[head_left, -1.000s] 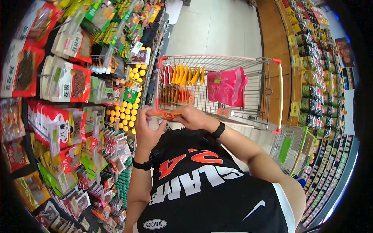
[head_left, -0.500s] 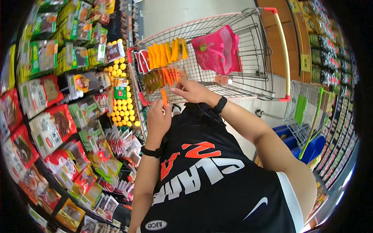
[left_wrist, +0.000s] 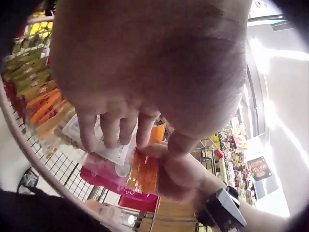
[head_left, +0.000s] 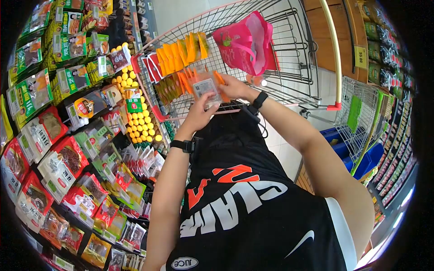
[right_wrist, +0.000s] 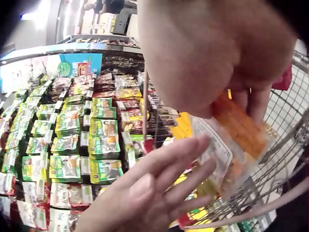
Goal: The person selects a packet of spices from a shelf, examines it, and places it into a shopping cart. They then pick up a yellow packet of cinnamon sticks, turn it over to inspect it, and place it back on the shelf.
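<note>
One grip, the right hand (head_left: 233, 87), is pinching an orange packet (right_wrist: 241, 126) over the shopping cart (head_left: 335, 58), while the left hand (head_left: 198, 113), fingers extended, is touching a white-labelled clear packet (head_left: 204, 87) beside it, presumably steadying it against tipping near yellow packets (head_left: 171, 56) standing in a row.

In the head view, we extend the left arm (head_left: 166, 194) steeply upward from the lower frame and set the left hand (head_left: 201, 113) near the centre, its fingers (left_wrist: 110, 131) straight. We bring the right arm (head_left: 289, 124) in from lower right, bent at the elbow (head_left: 312, 151). We hold the right hand (head_left: 234, 87), pinching, just above and right of the left.
</note>
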### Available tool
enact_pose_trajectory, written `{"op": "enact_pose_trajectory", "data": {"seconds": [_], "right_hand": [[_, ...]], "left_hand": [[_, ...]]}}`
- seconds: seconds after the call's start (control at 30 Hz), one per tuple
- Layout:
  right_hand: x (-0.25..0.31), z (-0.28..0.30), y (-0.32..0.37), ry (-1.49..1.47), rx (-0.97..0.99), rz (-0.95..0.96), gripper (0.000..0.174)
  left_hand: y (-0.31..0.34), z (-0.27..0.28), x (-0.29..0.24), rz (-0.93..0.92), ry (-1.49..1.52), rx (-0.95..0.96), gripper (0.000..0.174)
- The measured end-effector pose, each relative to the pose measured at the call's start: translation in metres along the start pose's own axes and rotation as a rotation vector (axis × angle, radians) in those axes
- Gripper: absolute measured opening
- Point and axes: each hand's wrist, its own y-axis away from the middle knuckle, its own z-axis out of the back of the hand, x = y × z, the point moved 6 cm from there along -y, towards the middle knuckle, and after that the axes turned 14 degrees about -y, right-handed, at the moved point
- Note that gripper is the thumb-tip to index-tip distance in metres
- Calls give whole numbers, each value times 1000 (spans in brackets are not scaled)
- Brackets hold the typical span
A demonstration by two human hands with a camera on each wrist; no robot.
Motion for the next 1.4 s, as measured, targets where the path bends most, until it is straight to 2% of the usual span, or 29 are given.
{"op": "enact_pose_trajectory", "data": {"seconds": [0.1, 0.13, 0.17, 0.2, 0.3, 0.4, 0.43, 0.53, 0.57, 0.67, 0.7, 0.93, 0.97, 1.07, 1.2, 1.4], "right_hand": [[-24, 26, -12, 181, -49, -121, 35], [-39, 33, -20, 190, -70, -75, 32], [-44, 40, -27, 313, -54, -111, 32], [-51, 46, -34, 437, -38, -145, 31], [-87, 60, -55, 350, -195, -157, 34], [-122, 62, -76, 372, -175, -232, 47], [-133, 59, -81, 262, -163, -268, 49], [-144, 44, -97, 241, -199, -158, 50], [-144, 36, -102, 200, -129, -170, 52], [-145, 10, -121, 167, -81, -242, 53], [-142, -2, -129, 204, 1, -176, 49], [-104, -29, -149, 407, -64, -232, 47], [-120, -29, -154, 389, -104, -204, 44], [-130, -31, -159, 325, -65, -248, 35], [-126, -34, -158, -13, -18, -342, 39], [-142, -37, -148, -217, 6, -601, 74]], "left_hand": [[6, -12, 9, 127, 27, -53, 39], [10, -11, 11, 167, 7, -58, 36], [15, -23, 34, 228, 119, -44, 29], [21, -20, 34, 238, 114, -57, 28], [44, -13, 37, 258, 131, -103, 23], [72, -3, 48, 347, 143, -204, 23], [83, -5, 65, 410, 96, -231, 22], [112, -5, 91, 491, 96, -280, 22], [121, -7, 94, 526, 110, -293, 22], [139, -13, 106, 602, 169, -341, 21], [143, -17, 108, 606, 200, -355, 21], [153, -35, 102, 622, 198, -391, 21], [154, -39, 106, 620, 211, -390, 21], [153, -36, 104, 611, 216, -381, 22], [156, -27, 105, 605, 201, -399, 23], [157, -19, 113, 623, 226, -400, 22]]}}
